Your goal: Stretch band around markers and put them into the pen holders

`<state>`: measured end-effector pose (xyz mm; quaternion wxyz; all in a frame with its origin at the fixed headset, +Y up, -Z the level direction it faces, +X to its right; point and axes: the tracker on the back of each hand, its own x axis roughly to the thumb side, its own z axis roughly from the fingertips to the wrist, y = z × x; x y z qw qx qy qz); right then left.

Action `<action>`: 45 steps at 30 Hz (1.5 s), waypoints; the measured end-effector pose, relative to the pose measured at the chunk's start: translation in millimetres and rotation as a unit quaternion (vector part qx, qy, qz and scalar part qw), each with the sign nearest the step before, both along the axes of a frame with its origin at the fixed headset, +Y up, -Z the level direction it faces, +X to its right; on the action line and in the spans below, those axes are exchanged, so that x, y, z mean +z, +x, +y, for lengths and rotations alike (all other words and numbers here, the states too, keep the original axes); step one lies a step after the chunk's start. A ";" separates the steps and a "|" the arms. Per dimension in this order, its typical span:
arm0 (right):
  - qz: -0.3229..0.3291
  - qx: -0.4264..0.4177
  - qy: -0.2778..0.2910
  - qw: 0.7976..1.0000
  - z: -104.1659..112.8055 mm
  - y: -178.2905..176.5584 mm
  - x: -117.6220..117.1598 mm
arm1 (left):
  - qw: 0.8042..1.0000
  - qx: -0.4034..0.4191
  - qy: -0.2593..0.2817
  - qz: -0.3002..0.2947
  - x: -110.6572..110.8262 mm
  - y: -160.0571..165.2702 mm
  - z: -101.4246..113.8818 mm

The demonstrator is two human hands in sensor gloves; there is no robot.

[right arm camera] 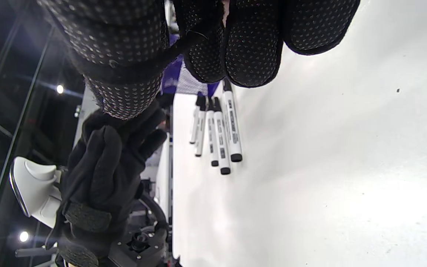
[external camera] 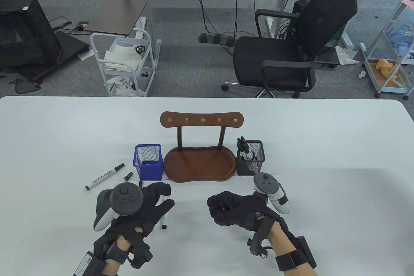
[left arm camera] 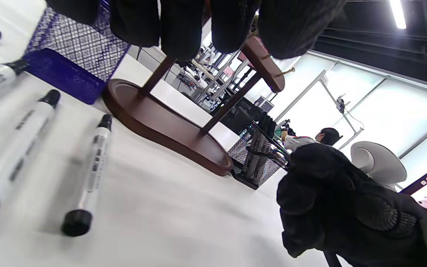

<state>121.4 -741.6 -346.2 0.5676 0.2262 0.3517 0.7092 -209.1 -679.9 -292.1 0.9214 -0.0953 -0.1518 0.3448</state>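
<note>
Several white markers with black caps lie on the table: one marker [external camera: 105, 177] at the left, another marker [external camera: 164, 221] half under my left hand [external camera: 165, 195], and a row of markers [right arm camera: 217, 129] in the right wrist view. My left hand hovers over them with fingers [left arm camera: 184, 26] spread, holding nothing. My right hand [external camera: 215, 206] is curled, its fingers [right arm camera: 250, 48] and thumb pinching a thin black band [right arm camera: 195, 34]. The blue mesh holder [external camera: 148, 162] has no markers showing in it. The black mesh holder [external camera: 250, 159] has a bundle of markers [external camera: 244, 149] in it.
A brown wooden stand with a kidney-shaped tray [external camera: 200, 162] and a peg bar sits between the two holders. The white table [external camera: 323, 159] stretches wide on both sides. Beyond its far edge stand an office chair [external camera: 291, 46] and a small cart [external camera: 123, 62].
</note>
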 end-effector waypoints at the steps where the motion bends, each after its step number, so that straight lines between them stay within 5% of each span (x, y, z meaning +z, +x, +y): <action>1: -0.001 0.001 0.000 1.000 -0.1 0.4 -0.2 | 1.000 -0.001 -0.004 0.004 0.5 -3.4 0.1; 14: -0.010 -0.002 0.000 1.000 2.5 5.5 -1.9 | 0.992 -0.086 -0.040 0.082 -11.3 -52.2 0.4; 27: -0.016 0.002 0.001 1.000 2.9 8.9 -3.3 | 0.955 -0.236 -0.071 0.167 -67.4 -94.0 -19.2; 45: -0.014 0.006 0.002 1.000 1.6 9.7 -4.2 | 0.921 -0.295 -0.117 0.227 -122.4 -143.3 -39.9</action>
